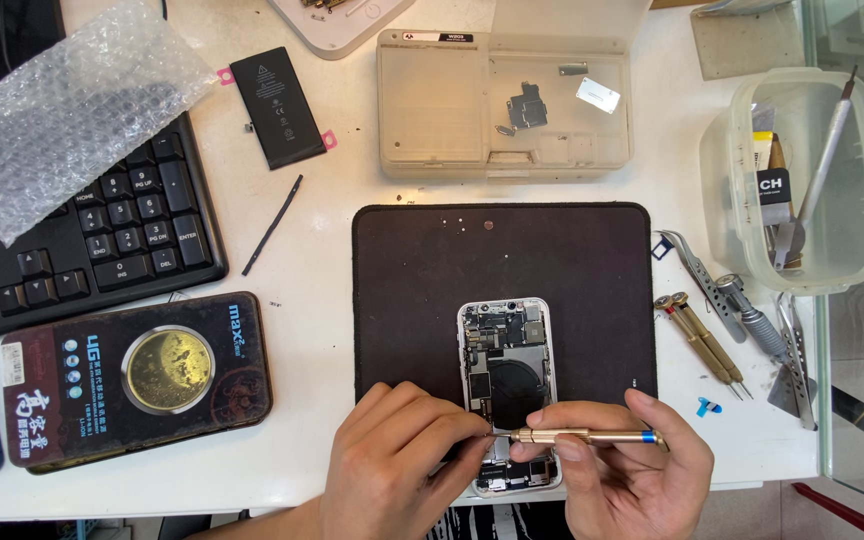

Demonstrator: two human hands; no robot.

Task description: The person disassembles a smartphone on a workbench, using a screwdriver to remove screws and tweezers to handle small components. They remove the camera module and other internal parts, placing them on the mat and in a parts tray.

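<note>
An opened smartphone [505, 360] with bare circuit boards lies on a dark work mat [502, 260]. My right hand [632, 470] grips a gold precision screwdriver [587, 436] held level, its tip pointing left into the phone's lower half. My left hand [392, 465] rests on the phone's lower left edge, fingertips pinched near the screwdriver tip. The phone's bottom end is partly hidden by both hands.
A black battery [277, 107] and thin black strip [272, 225] lie on the white table. A parts box [502, 100], black keyboard [102, 230], bubble wrap [62, 100], dark heating pad [137, 375], plastic tool tub [802, 180], and loose screwdrivers and tweezers [732, 330] surround the mat.
</note>
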